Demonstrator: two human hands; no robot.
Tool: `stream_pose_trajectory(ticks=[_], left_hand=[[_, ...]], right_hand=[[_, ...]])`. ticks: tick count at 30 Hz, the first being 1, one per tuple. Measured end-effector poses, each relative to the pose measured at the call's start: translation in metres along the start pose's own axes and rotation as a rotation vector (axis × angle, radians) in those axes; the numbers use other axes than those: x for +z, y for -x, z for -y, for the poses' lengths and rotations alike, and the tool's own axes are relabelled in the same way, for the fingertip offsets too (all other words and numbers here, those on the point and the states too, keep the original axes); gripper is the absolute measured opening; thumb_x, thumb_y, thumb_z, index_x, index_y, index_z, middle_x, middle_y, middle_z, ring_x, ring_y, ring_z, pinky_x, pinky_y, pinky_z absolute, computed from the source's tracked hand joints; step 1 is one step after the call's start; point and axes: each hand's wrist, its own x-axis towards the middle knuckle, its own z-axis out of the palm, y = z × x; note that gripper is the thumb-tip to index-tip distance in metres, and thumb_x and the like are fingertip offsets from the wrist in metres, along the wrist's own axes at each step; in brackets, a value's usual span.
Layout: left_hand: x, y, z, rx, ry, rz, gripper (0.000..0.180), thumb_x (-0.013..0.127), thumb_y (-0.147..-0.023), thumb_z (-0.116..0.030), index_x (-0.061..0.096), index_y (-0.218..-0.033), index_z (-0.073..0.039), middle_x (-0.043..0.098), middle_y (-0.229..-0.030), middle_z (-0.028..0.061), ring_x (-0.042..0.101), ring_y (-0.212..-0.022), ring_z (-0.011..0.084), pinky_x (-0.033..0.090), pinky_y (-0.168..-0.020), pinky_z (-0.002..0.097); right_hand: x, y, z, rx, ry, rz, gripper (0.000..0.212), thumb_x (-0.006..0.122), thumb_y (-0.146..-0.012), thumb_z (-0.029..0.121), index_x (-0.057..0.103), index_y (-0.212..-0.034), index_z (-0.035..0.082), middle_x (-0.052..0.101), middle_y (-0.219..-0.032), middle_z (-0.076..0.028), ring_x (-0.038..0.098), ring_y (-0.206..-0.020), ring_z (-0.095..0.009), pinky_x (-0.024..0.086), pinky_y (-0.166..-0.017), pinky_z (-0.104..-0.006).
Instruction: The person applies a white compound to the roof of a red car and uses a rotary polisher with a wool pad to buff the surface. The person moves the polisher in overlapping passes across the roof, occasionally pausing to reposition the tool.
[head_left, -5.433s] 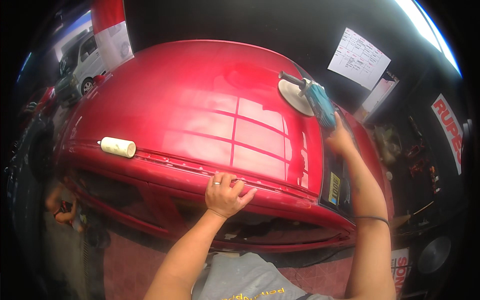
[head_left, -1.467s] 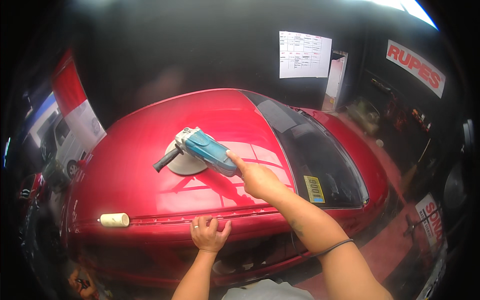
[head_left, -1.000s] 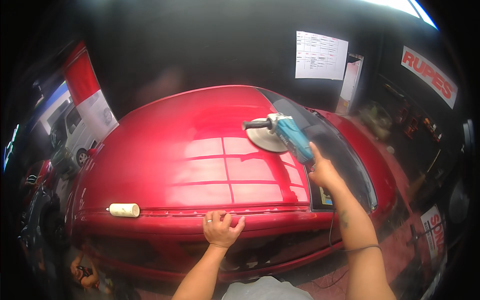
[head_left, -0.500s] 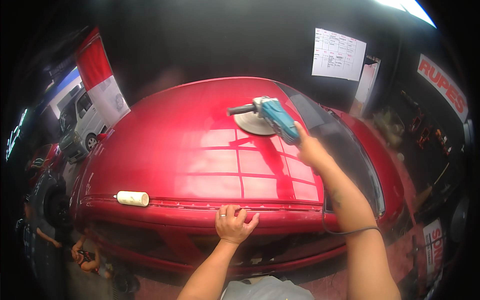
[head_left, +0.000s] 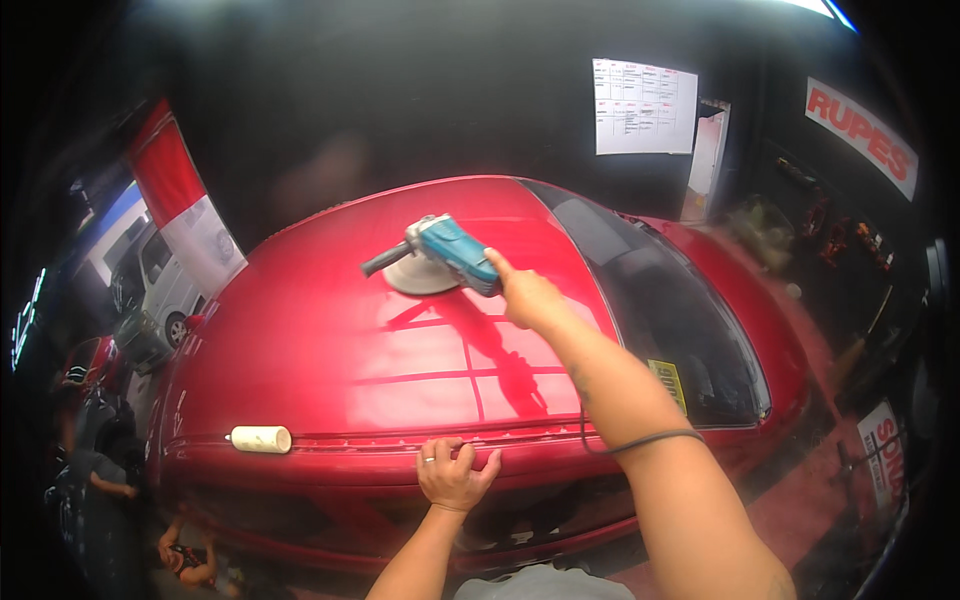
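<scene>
My right hand (head_left: 528,295) is wrapped round the rear body of a teal rotary polisher (head_left: 455,250). The polisher's round pale pad (head_left: 420,276) rests on the shiny red car roof (head_left: 300,330), and its black side handle (head_left: 385,260) sticks out to the left with no hand on it. A dark power cord (head_left: 650,438) loops past my right forearm. On the roof's near edge lies my left hand (head_left: 455,478), fingers bent and apart, a ring on one of them, holding nothing. Left of it, a cream squeeze bottle (head_left: 262,439) lies on its side along the roof channel.
The dark windshield (head_left: 670,300) slopes away at the right, with a yellow sticker (head_left: 668,385) low on it. A white chart (head_left: 645,107) hangs on the black wall. Other people (head_left: 188,562) are at the lower left, and a white vehicle (head_left: 165,275) stands beyond a red-and-white banner (head_left: 185,200).
My right hand has carried the polisher to the left across the roof, away from the windshield side. The view has shifted a little; my left hand and the bottle keep their places on the car.
</scene>
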Motion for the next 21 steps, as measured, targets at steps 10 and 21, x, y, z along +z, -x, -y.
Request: stream_pose_trajectory(ticks=[10,21], left_hand=[[-0.002,0.002,0.003,0.005,-0.009,-0.014,0.041,0.093,-0.071,-0.046,0.065,-0.075,-0.016,0.065,-0.098,0.004,0.061,-0.094,0.0305,0.051,-0.079,0.046],[-0.003,0.0,0.004,-0.006,0.01,0.007,0.041,0.093,-0.071,-0.047,0.067,-0.076,-0.016,0.065,-0.098,0.0037,0.062,-0.095,0.0302,0.051,-0.08,0.046]], right_hand=[[-0.019,-0.011,-0.108,0.348,-0.087,-0.02,0.109,0.068,-0.09,0.001,0.014,-0.177,0.036,0.071,-0.139,-0.027,0.07,-0.131,-0.04,0.057,-0.109,-0.0498],[0.008,-0.093,-0.141,0.436,-0.006,-0.085,0.113,0.067,-0.088,-0.001,0.006,-0.179,0.03,0.075,-0.132,-0.028,0.078,-0.115,-0.037,0.061,-0.097,-0.0438]])
